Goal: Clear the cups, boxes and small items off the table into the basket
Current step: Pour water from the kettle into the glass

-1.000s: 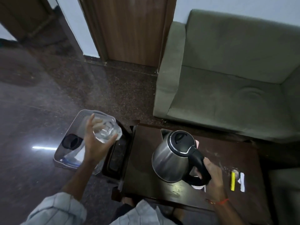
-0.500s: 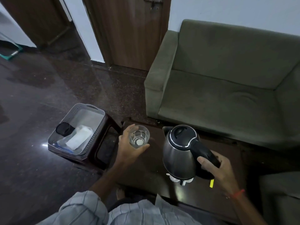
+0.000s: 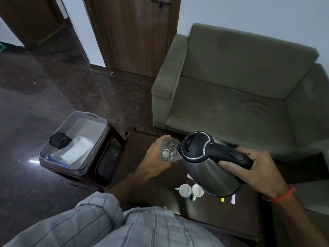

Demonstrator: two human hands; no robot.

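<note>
Left hand has its fingers wrapped around a clear glass, held up over the dark table, and the right hand is clenched on the black handle of a steel kettle, tipped so the spout touches the glass rim. Two little white cups sit on the table under the kettle. The grey basket is off to the left on a stool, with a black cup and a white packet in it.

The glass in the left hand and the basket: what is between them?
In the head view, only the bare dark table corner and the stool's brown frame lie between the glass and the basket.
</note>
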